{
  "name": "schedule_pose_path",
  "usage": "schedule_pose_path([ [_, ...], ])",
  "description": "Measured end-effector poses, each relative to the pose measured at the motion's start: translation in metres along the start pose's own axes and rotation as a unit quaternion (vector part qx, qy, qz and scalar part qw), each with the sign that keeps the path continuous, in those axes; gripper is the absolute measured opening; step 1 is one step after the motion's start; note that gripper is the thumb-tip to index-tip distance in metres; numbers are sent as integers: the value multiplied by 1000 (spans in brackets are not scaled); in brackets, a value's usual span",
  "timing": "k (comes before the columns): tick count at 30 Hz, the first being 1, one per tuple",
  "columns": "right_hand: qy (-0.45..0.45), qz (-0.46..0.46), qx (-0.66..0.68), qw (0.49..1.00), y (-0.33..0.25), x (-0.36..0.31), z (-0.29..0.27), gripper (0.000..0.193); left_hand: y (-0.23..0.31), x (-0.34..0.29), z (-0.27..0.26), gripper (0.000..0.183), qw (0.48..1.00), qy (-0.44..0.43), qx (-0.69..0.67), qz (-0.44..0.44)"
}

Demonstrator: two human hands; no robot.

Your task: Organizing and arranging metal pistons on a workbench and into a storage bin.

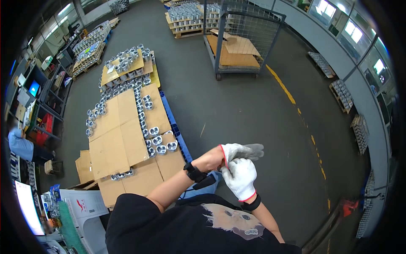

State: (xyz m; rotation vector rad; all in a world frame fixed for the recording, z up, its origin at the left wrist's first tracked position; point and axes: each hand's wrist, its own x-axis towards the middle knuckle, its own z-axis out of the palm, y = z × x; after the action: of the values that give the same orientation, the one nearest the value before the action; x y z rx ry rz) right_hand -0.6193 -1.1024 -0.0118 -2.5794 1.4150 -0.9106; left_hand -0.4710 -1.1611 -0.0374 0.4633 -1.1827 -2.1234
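i see white-gloved right hand (240, 178) pinching red-edged white fabric cuff (225, 155) of white-and-grey-gloved left hand (244, 151), whose fingers extend flat.

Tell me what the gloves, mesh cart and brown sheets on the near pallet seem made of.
Gloves: matte white knit, perhaps cotton, softly wrinkled; one's grey fingers may be coated.
Mesh cart: probably painted steel, dull grey, given its thin wire.
Brown sheets: likely cardboard, matte, with straight fold creases.
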Motion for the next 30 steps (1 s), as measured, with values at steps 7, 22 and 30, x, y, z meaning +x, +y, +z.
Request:
schedule_pose_path([
  [7, -4, -108, 46, 993, 82, 148, 19, 16, 46, 103, -72, 37, 931, 213, -257, 148],
  [22, -106, -204, 232, 945, 211, 357, 139, 15, 128, 228, -255, 33, 906, 378, -65, 178],
  [30, -212, -385, 277, 855, 221, 503, 209, 18, 137, 265, -419, 56, 852, 395, -220, 262],
])
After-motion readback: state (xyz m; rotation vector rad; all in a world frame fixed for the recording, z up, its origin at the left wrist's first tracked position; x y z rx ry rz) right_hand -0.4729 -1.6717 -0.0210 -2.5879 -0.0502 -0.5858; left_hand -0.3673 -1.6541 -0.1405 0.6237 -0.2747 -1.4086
